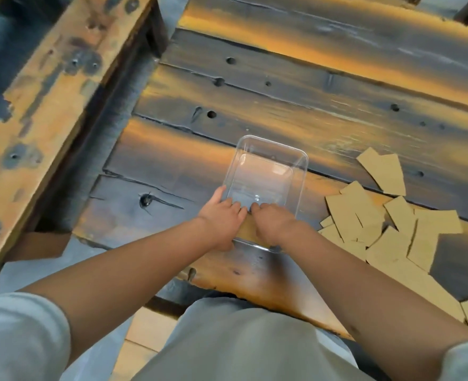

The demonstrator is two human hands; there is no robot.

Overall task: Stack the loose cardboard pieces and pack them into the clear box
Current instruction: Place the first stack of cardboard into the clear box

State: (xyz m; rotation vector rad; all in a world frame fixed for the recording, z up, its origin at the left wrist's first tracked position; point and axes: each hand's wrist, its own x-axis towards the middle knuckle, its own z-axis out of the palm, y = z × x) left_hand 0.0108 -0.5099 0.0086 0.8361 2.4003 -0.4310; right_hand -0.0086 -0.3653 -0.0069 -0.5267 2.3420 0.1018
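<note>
Planks of the bench (296,105) are filling most of the view — dark, worn wood streaked with orange and dotted with round holes. A second timber piece, a beam (48,86) with flaking orange paint, is running diagonally along the left side, set apart from the bench by a dark gap.

Two bare forearms are reaching forward from pale rolled sleeves, and a lap in light grey cloth is showing at the bottom edge.

Cardboard (387,232) is lying loose on the right part of the bench: many tan, flat, angular pieces, overlapping one another in a scattered heap, with a few more trailing toward the lower right corner. None of them is lying in the far part of the box; the near part is hidden by the hands.

The box (265,171) is sitting on the bench near the front edge, left of the cardboard and apart from it. It is clear, rectangular, with rounded corners and an open top.

Both hands are meeting at the near end of the box. The left hand (221,215) is lying on the near left corner, fingers curled over the rim. The right hand (271,221) is just beside it, knuckles up, fingers bent down into the box — whether it is pinching anything I cannot tell.
</note>
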